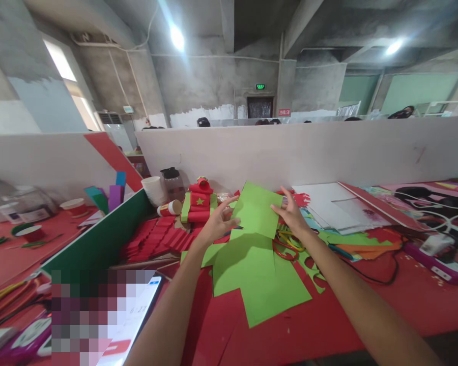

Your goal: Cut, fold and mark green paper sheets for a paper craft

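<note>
A light green paper sheet (257,208) is raised above the table, tilted up toward me. My right hand (293,216) grips its right edge, the thumb on the near face and the index finger stretched upward. At the left edge, my left hand (217,224) holds the sheet with its thumb over the lower corner; its other fingers are partly hidden. Beneath lie more green sheets (259,284), overlapping on red paper (221,325). Orange-handled scissors (285,250) rest just below my right hand, partly covered by paper.
Folded red paper strips (152,239) and a red-and-green paper model with a star (199,202) are behind my left hand. Paper cups (152,190) stand by a green divider (95,234). A phone (137,315) is at front left. White sheets (328,206) and green offcuts (315,274) lie right.
</note>
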Tool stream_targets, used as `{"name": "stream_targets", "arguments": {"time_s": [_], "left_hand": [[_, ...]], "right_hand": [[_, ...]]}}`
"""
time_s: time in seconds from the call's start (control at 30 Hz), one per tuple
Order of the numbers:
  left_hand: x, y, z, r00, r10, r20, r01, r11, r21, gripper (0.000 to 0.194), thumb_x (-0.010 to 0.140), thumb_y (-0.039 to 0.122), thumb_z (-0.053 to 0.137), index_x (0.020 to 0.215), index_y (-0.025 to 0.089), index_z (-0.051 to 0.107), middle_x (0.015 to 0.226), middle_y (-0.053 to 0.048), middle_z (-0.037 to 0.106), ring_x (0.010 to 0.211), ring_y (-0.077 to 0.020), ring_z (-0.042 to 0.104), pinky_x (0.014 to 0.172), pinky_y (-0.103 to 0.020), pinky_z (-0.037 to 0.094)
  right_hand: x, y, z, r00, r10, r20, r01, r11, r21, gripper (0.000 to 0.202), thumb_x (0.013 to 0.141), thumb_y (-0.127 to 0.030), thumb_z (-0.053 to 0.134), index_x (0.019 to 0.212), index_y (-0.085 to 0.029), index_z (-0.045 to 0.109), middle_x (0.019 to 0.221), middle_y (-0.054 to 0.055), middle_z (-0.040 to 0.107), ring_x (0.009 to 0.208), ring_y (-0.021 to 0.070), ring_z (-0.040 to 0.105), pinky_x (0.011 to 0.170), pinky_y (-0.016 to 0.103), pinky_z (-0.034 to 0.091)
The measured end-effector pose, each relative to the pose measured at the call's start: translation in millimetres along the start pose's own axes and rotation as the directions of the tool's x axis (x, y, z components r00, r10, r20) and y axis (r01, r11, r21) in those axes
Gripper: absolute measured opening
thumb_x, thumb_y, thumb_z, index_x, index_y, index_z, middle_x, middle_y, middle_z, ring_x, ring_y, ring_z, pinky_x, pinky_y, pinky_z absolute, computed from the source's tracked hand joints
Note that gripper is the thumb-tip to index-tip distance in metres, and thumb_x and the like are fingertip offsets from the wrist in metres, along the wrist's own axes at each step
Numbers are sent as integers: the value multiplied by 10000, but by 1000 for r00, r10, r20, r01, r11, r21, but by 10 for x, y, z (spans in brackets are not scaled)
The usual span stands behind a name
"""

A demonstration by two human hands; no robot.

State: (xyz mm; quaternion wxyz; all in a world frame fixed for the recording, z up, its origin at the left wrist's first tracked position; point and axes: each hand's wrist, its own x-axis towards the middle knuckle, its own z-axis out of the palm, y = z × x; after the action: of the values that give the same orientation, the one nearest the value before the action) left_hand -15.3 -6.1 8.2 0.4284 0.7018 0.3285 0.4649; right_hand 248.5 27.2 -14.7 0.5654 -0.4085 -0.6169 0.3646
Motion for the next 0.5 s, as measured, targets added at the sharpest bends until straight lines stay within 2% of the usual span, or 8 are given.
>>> {"name": "stream_targets", "arguments": {"time_s": [0.17,0.23,0.3,0.4,0.5], "left_hand": [[-18,6,9,1000,5,17,-5,1000,-4,758,734,318,748,1415,244,424,1130,-102,581,982,-198,568,783,-317,534],[-26,4,8,1000,15,16,-16,999,52,718,726,337,755,1381,240,477,1087,-91,588,944,-191,568,757,-303,524],[-29,4,1,1000,17,24,-20,993,119,673,729,351,751,1349,226,520,955,-56,590,835,-163,556,706,-280,503],[-23,10,-14,999,-6,42,-2,979,202,629,747,356,732,1328,202,549,683,35,461,609,-109,433,571,-241,431],[-12,18,-27,999,-19,29,13,978,209,598,748,357,727,1299,180,573,603,80,288,525,-86,299,481,-220,341]], "right_hand": [[-10,-22,12,998,-14,53,11,999,46,870,801,-392,657,1530,-260,201,982,71,708,833,238,681,761,386,568],[-4,-20,7,998,-12,58,11,1000,17,829,805,-408,649,1518,-257,255,905,55,700,754,224,664,714,373,563],[-5,-28,-1,997,-15,70,19,999,-50,722,811,-426,642,1463,-250,388,770,23,662,659,203,624,649,347,547],[-33,-74,-5,990,8,138,7,994,-112,595,808,-447,656,1352,-239,537,655,-13,587,570,169,559,571,306,513],[-87,-147,14,965,67,252,-43,994,-99,646,777,-439,706,1364,-244,519,749,10,638,625,172,587,587,296,524]]}}
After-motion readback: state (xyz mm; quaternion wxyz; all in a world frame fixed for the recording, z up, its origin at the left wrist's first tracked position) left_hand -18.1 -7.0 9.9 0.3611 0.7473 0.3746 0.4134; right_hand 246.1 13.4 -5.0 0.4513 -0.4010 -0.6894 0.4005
